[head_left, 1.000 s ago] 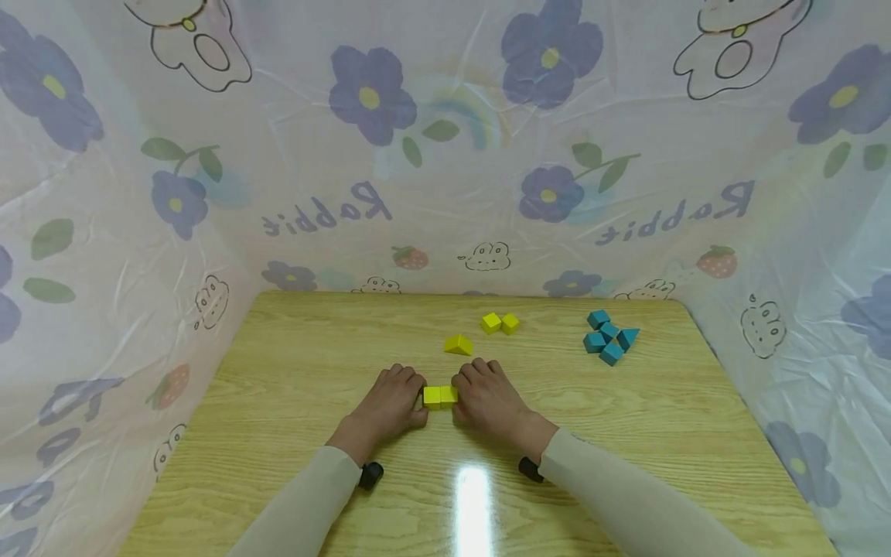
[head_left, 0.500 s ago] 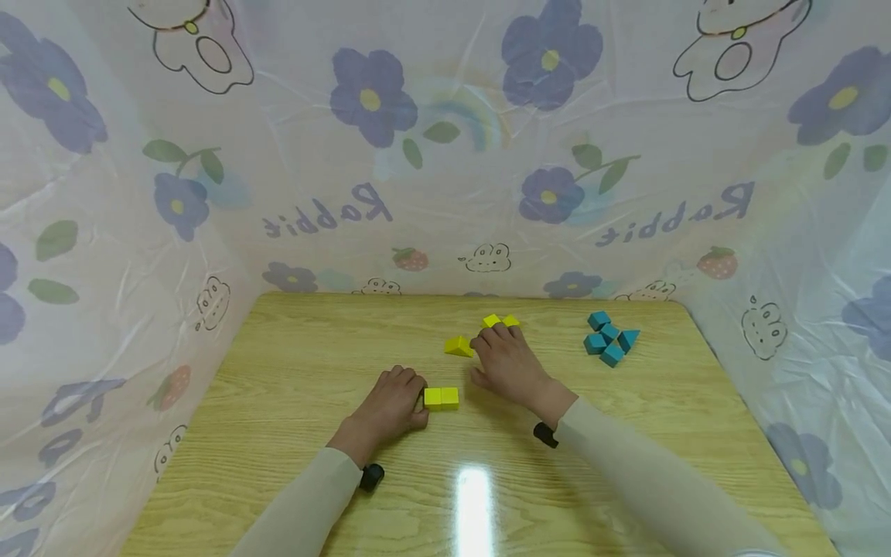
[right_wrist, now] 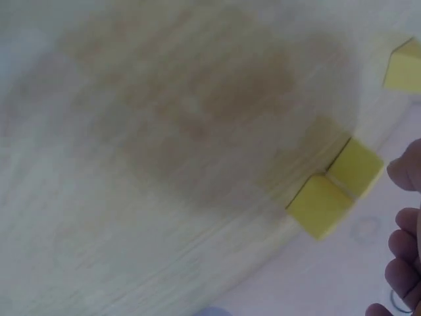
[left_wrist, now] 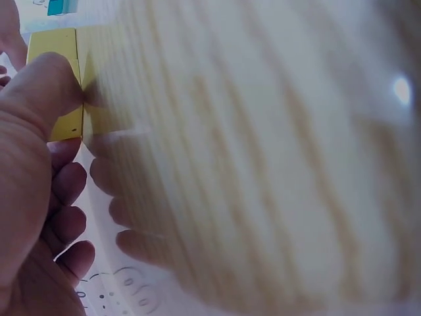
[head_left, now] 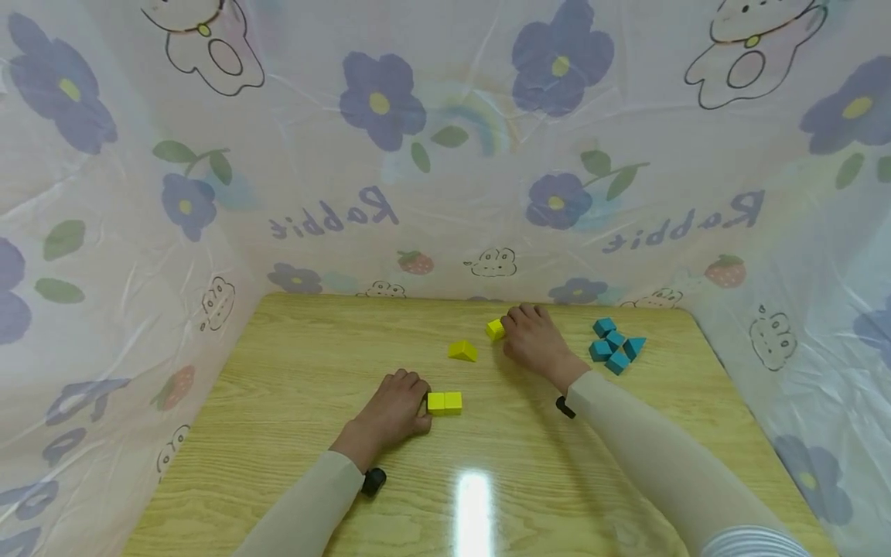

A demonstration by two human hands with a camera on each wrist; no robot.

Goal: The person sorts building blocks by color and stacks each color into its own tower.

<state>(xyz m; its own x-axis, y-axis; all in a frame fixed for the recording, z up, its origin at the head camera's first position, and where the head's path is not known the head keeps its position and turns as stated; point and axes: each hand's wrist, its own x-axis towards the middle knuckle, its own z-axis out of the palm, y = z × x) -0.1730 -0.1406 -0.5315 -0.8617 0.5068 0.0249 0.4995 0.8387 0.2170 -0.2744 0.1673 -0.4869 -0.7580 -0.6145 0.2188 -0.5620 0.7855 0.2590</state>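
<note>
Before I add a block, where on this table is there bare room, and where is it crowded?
The table is bare left of the left hand, between the left sleeve and right sleeve, and right of that sleeve, nearer than the blue blocks. It is crowded from the yellow wedge through the yellow cubes by the right hand to those blocks.

Bright, even light in head view, yellow blocks (head_left: 436, 403) crisp! White glare (head_left: 473, 510) streaked table (head_left: 313, 333) low-centre; soft shadow lay beneath right sleeve (head_left: 647, 445). Left wrist view: wood grain smeared, white spot flared far right, fingers (left_wrist: 68, 225) mirrored. Right wrist view looked hazy, washed-out, broad shadow blurred.
</note>
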